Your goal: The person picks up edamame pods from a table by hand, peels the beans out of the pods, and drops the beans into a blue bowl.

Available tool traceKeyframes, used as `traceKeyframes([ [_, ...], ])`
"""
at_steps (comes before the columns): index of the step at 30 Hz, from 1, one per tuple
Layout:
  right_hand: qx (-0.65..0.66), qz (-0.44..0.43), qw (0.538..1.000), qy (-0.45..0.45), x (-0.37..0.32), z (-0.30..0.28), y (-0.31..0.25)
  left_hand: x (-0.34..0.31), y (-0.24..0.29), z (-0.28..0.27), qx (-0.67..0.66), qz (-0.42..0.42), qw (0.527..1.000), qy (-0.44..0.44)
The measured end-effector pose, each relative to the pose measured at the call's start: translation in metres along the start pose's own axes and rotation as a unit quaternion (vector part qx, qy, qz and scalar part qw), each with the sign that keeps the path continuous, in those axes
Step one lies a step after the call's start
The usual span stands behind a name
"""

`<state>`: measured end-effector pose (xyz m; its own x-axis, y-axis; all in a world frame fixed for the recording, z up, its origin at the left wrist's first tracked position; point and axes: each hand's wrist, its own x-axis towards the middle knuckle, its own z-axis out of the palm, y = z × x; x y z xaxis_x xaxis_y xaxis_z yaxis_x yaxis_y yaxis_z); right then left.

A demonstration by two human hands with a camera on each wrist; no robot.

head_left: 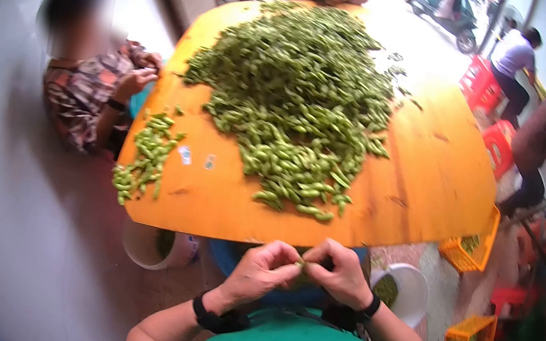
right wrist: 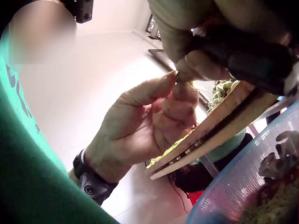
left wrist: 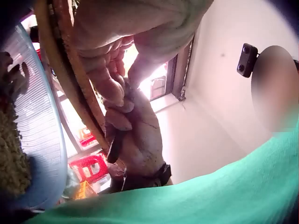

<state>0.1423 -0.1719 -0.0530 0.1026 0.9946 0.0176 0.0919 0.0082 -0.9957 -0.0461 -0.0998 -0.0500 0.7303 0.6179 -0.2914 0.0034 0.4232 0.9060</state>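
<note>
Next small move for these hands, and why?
Probably squeeze open the small green piece, likely a pod: the left hand and right hand pinch it just off the edge of the table, with the blue basket below. Whether it's already split is too small to tell.

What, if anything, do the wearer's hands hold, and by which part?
Left hand and right hand pinch what looks like a pod; which part is hidden.

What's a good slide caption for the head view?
Left hand and right hand pinch something green, likely an edamame pod, beside an orange table bearing an edamame heap.
</note>
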Motion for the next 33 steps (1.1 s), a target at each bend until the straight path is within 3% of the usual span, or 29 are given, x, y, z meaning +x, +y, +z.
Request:
traceKeyframes([
  [3, 0.021, 0.002, 0.999, -0.029, 0.001, -0.002, 0.002, 0.001, 0.002, -0.009, -0.033, -0.024, 0.998, -0.049],
  [5, 0.118, 0.033, 0.992, -0.038, 0.001, -0.001, -0.003, 0.003, -0.003, -0.009, -0.052, -0.018, 0.996, -0.069],
  [12, 0.175, 0.086, 0.981, -0.022, 0.003, -0.003, -0.008, 0.0, -0.003, -0.006, -0.013, 0.006, 0.999, -0.04],
  [14, 0.176, 0.085, 0.981, -0.007, 0.003, -0.005, -0.01, 0.001, -0.012, -0.012, 0.148, 0.048, 0.988, -0.01],
  [15, 0.176, 0.084, 0.981, 0.01, 0.002, -0.008, -0.011, 0.001, -0.01, -0.013, 0.256, 0.113, 0.96, 0.009],
  [16, 0.155, 0.073, 0.985, 0.0, 0.002, -0.014, -0.012, 0.0, -0.011, -0.015, 0.258, 0.115, 0.959, 0.014],
  [17, 0.158, 0.084, 0.984, 0.003, 0.002, -0.017, -0.013, -0.001, -0.014, -0.015, 0.257, 0.114, 0.96, 0.013],
  [19, 0.161, 0.083, 0.983, 0.008, 0.0, -0.021, -0.008, -0.002, -0.017, -0.016, 0.193, 0.029, 0.98, 0.024],
  [22, 0.181, 0.108, 0.978, -0.008, -0.006, -0.024, -0.009, -0.001, -0.02, -0.018, 0.173, 0.029, 0.984, 0.035],
  [26, 0.192, 0.11, 0.975, -0.009, -0.012, -0.03, -0.006, 0.0, -0.018, -0.019, 0.321, 0.114, 0.94, 0.021],
  [28, 0.188, 0.115, 0.976, 0.003, -0.017, -0.035, -0.003, 0.002, -0.021, -0.024, 0.473, 0.194, 0.859, -0.01],
  [33, 0.104, 0.154, 0.982, 0.037, -0.037, -0.061, 0.005, 0.004, -0.011, -0.017, 0.549, 0.198, 0.81, -0.053],
])
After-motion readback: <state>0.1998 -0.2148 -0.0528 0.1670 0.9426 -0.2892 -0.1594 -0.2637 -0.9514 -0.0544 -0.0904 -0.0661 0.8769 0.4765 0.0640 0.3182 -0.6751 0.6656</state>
